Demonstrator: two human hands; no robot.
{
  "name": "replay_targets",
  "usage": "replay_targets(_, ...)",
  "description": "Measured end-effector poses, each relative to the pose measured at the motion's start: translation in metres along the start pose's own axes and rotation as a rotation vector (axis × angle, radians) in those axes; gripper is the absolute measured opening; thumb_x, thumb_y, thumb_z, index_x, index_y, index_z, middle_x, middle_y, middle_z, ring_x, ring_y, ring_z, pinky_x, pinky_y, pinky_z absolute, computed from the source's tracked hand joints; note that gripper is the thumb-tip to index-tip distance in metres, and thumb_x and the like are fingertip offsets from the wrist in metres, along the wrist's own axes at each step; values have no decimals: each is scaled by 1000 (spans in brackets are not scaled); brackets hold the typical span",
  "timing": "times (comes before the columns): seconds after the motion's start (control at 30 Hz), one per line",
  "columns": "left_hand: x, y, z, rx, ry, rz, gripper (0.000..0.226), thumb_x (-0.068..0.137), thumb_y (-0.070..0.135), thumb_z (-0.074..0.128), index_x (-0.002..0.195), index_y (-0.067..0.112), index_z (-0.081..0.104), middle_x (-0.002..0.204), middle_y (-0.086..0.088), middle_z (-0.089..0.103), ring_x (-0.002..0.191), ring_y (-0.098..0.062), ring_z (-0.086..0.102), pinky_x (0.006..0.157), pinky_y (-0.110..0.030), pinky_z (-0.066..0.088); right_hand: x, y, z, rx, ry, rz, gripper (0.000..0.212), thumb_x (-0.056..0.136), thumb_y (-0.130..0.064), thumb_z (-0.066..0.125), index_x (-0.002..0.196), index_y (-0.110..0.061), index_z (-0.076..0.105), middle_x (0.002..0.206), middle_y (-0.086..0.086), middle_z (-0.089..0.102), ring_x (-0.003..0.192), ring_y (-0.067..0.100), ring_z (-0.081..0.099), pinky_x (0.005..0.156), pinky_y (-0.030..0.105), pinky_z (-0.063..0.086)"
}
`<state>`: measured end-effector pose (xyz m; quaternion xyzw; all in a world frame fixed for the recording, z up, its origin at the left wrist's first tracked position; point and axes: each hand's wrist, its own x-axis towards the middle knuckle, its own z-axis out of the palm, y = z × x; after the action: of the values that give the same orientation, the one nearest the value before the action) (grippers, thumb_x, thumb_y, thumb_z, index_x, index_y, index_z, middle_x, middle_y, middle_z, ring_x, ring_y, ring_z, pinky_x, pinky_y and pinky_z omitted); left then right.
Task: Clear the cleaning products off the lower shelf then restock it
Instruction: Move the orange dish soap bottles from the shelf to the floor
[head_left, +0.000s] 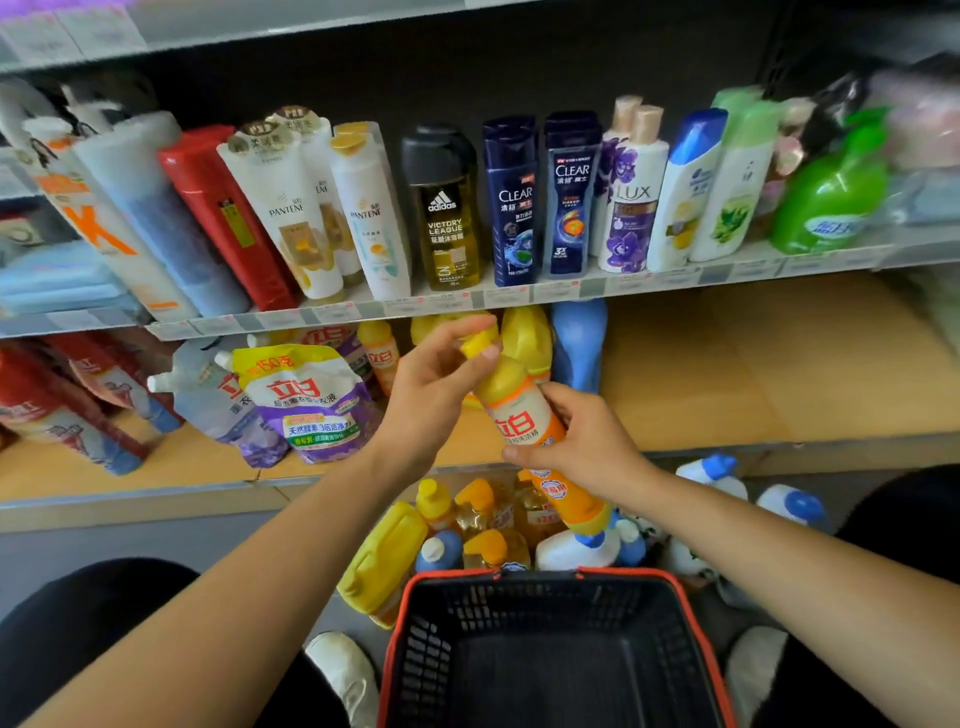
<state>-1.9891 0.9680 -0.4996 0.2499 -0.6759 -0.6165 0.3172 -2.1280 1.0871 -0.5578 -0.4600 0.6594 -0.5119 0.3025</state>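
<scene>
I hold an orange dish-soap bottle (524, 410) with a yellow cap in front of the lower shelf (727, 374). My right hand (582, 441) grips its body and my left hand (441, 384) pinches the cap end. On the lower shelf stand purple refill pouches (306, 410), a small orange bottle (379, 353), yellow jugs (524, 332) and a blue bottle (579, 338). The shelf's right part shows bare wood. On the floor below lie several yellow, orange and white bottles (478, 525).
A black basket with an red rim (550, 649) sits empty between my knees. The upper shelf (467, 306) carries shampoo and body-wash bottles. Red and blue pouches (67, 405) lean at the lower shelf's left. White bottles with blue caps (789, 504) lie at the right on the floor.
</scene>
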Motion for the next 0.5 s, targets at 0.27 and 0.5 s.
replay_targets(0.27, 25, 4, 27, -57, -130, -22, 33, 97, 32, 59, 129, 25, 63, 108, -2, 73, 98, -16, 67, 82, -34, 54, 0, 0, -22, 79, 56, 40, 45, 69, -24, 92, 109, -23, 71, 99, -3, 76, 92, 12, 72, 85, 40, 60)
replay_targets(0.5, 44, 13, 43, -401, -241, -105, 34, 106, 35, 41, 134, 33, 60, 129, -2, 68, 112, -16, 65, 96, -39, 51, 3, -10, -54, 376, -30, 126, 51, 69, -15, 89, 116, -13, 69, 107, 6, 77, 99, 24, 74, 81, 35, 58)
